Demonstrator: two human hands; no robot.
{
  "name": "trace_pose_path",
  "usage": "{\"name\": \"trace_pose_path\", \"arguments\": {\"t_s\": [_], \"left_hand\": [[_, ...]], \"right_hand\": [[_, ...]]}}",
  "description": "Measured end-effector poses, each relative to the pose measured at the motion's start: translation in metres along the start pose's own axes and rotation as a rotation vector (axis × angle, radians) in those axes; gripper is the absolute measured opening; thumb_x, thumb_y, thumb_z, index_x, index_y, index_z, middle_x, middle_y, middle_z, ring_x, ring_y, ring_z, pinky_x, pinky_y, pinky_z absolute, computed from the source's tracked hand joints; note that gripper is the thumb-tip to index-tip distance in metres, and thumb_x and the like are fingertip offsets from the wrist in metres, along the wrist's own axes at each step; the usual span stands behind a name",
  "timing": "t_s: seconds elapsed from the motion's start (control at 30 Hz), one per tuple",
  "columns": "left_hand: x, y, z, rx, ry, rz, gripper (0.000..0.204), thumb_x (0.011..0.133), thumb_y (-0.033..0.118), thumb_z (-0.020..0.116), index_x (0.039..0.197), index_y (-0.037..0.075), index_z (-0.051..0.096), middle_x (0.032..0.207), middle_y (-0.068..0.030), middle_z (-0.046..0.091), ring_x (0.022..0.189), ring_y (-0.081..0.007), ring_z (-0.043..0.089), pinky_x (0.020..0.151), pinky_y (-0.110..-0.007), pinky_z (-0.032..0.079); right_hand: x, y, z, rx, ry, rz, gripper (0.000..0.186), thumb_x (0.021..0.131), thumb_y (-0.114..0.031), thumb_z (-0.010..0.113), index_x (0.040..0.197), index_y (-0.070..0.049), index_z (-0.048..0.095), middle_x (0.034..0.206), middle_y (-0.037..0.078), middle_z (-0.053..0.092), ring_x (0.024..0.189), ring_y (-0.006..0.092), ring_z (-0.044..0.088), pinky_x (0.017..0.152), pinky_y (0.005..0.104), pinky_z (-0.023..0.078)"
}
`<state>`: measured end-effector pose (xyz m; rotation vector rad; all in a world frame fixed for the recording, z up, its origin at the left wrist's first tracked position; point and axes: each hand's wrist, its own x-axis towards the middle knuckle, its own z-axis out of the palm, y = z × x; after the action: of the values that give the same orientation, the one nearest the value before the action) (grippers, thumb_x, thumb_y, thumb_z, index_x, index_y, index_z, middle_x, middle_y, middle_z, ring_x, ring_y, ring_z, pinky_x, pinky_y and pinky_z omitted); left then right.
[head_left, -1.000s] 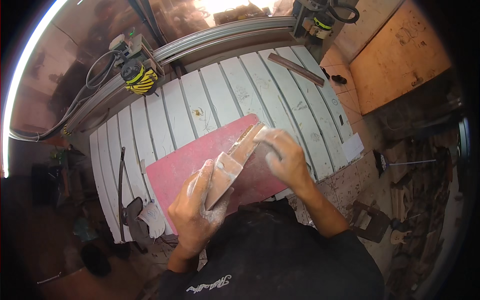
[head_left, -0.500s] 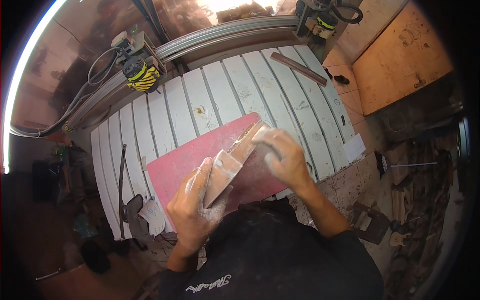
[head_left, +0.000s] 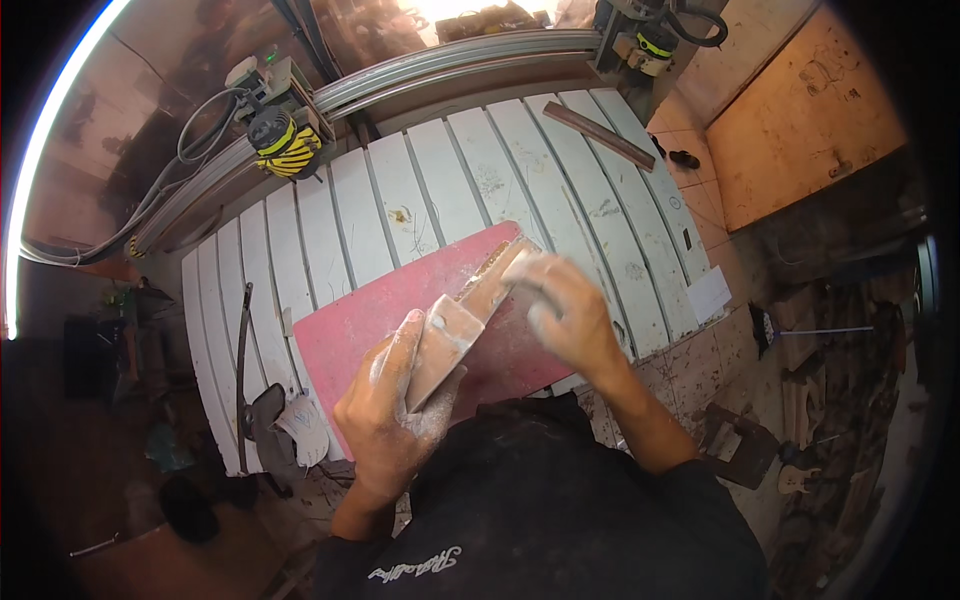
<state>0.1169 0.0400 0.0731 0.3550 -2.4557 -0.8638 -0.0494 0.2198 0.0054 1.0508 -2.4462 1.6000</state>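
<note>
Wooden piece (head_left: 462,325), long and narrow, tan with a pale dusty coating, lying at a slant above the pink board (head_left: 350,335); its near end sits in our left hand (head_left: 395,415), its far end runs up toward our right hand (head_left: 565,315); we list it as held at both ends, over the middle of the board.

Left hand: fingers curled round the lower, wider end of the piece, thumb laid along its left side; skin powdered white with dust; grasp closed on the wood.

Right hand: fingers bent and pressed onto the upper end of the piece, blurred in the head view; we cannot tell whether something small lies under the fingers.

Pink board: flat, rectangular, tilted on the white slatted table (head_left: 420,190), its near edge at our chest.

Slatted table: long white strips running away from us, scuffed and marked; a dark wooden strip (head_left: 598,133) lies at its far right; a grey metal rail (head_left: 450,75) crosses its far edge.

Yellow-and-black striped tool (head_left: 282,148): seated at the far left on the rail, grey cables trailing from it.

Work glove (head_left: 305,428), white, lying at the table's near left corner beside a dark curved bar (head_left: 243,370).

Plywood sheet (head_left: 810,110): orange-brown, off to the right, well apart from the table.
</note>
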Motion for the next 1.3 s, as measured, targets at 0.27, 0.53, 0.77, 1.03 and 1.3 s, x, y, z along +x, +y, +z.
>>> {"name": "trace_pose_path", "arguments": {"t_s": [0.27, 0.53, 0.77, 1.03, 1.3], "left_hand": [[0.004, 0.003, -0.001, 0.014, -0.018, 0.026, 0.068, 0.07, 0.007, 0.096, 0.134, 0.002, 0.071, 0.114, -0.0211, 0.076, 0.099, -0.0359, 0.078, 0.082, -0.041, 0.063], [0.003, 0.004, 0.002, 0.01, -0.04, 0.007, 0.068, 0.07, 0.007, 0.096, 0.133, 0.002, 0.071, 0.114, -0.0212, 0.076, 0.1, -0.0373, 0.078, 0.083, -0.042, 0.062], [0.004, 0.005, 0.001, 0.004, -0.022, 0.02, 0.068, 0.069, 0.007, 0.096, 0.132, 0.001, 0.071, 0.115, -0.0215, 0.076, 0.1, -0.0369, 0.078, 0.084, -0.041, 0.063], [0.001, 0.006, 0.004, 0.019, -0.02, 0.024, 0.069, 0.069, 0.007, 0.097, 0.132, 0.001, 0.071, 0.114, -0.021, 0.076, 0.098, -0.0364, 0.078, 0.083, -0.041, 0.063], [0.002, 0.005, 0.005, -0.002, -0.011, 0.024, 0.069, 0.069, 0.008, 0.097, 0.133, 0.002, 0.071, 0.113, -0.021, 0.076, 0.098, -0.0364, 0.078, 0.082, -0.041, 0.063]], "right_hand": [[-0.004, -0.008, -0.005, -0.032, -0.055, -0.05, 0.048, 0.074, 0.011, 0.05, 0.115, 0.002, 0.073, 0.122, 0.018, 0.071, 0.12, 0.0303, 0.069, 0.109, 0.0404, 0.053], [-0.005, -0.004, -0.007, 0.009, -0.078, -0.039, 0.047, 0.075, 0.012, 0.049, 0.114, 0.003, 0.073, 0.119, 0.017, 0.071, 0.117, 0.0282, 0.069, 0.108, 0.0385, 0.055], [-0.004, -0.007, -0.006, 0.07, -0.09, -0.073, 0.048, 0.074, 0.012, 0.048, 0.114, 0.001, 0.073, 0.115, 0.016, 0.072, 0.114, 0.0291, 0.07, 0.104, 0.038, 0.056], [-0.001, -0.002, -0.01, 0.019, -0.073, -0.003, 0.045, 0.074, 0.009, 0.05, 0.112, 0.001, 0.074, 0.114, 0.015, 0.071, 0.116, 0.0296, 0.069, 0.107, 0.0394, 0.054], [-0.011, -0.011, -0.004, 0.146, -0.111, -0.03, 0.044, 0.077, 0.012, 0.053, 0.112, -0.003, 0.074, 0.118, 0.016, 0.072, 0.115, 0.0347, 0.071, 0.103, 0.0385, 0.056]]}}
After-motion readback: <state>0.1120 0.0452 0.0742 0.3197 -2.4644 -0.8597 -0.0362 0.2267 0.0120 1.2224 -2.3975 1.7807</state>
